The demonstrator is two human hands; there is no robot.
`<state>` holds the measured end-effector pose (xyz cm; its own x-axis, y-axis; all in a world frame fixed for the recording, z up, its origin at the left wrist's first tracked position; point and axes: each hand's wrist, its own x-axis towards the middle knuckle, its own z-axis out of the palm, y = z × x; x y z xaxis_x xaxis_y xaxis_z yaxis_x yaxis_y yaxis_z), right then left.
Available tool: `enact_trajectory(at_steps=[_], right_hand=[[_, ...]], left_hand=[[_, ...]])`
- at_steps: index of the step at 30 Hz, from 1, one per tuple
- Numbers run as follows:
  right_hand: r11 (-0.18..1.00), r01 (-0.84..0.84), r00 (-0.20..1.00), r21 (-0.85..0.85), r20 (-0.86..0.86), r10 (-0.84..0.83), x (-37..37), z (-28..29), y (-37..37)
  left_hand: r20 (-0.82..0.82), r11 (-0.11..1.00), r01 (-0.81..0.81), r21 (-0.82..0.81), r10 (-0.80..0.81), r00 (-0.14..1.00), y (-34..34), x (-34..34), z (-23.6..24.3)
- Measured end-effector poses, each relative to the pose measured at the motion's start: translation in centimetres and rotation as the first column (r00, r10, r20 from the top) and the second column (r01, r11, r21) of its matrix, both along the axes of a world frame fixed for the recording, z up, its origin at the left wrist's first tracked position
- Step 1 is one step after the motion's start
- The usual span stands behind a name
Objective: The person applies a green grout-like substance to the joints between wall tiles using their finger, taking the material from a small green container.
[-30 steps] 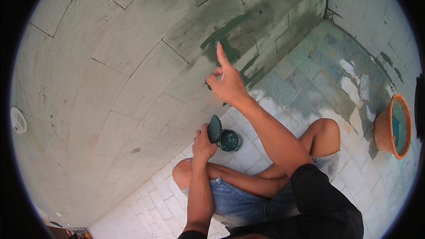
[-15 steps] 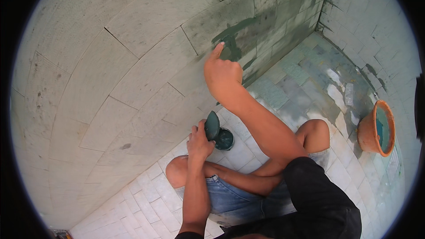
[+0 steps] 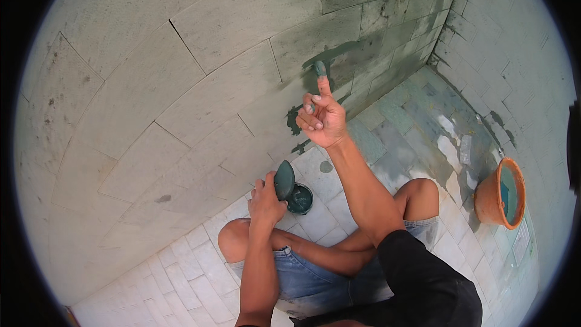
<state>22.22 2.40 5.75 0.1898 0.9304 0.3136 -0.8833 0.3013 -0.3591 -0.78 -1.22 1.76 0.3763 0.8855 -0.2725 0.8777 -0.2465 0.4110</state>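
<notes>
Dark green paste forms patches on the tiled wall [image 3: 181, 121]. My right hand [image 3: 321, 115] is palm up at one patch [image 3: 342, 48], index finger stretched out with green paste on its tip, other fingers loosely curled, holding nothing. Whether the fingertip touches the wall is hard to tell. Lower left, my left hand [image 3: 266, 206] grips an upright, round dark green lid [image 3: 284, 178] beside a small round tub [image 3: 299, 200] of dark green paste standing on the pale tiled floor [image 3: 336, 206].
My crossed legs [image 3: 327, 254] are below my hands. An orange bucket [image 3: 487, 197] with teal contents stands at the right near the side wall [image 3: 508, 60]. Whitish patches [image 3: 448, 151] and a clear scrap [image 3: 465, 150] lie on the greenish floor toward the corner.
My right hand turned back-up, then palm up again at the green patch. My left hand keeps holding the lid. The view has shifted, so the wall and corner sit lower in the picture.
</notes>
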Motion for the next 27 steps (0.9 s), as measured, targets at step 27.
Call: enact_trajectory(at_steps=[27], right_hand=[[0.665, 0.746, 0.374, 0.011, 0.820, -0.433, 2.4, 0.3, 1.4]], left_hand=[[0.017, 0.999, 0.046, 0.014, -0.046, 0.999, -0.1, 0.2, -0.5]])
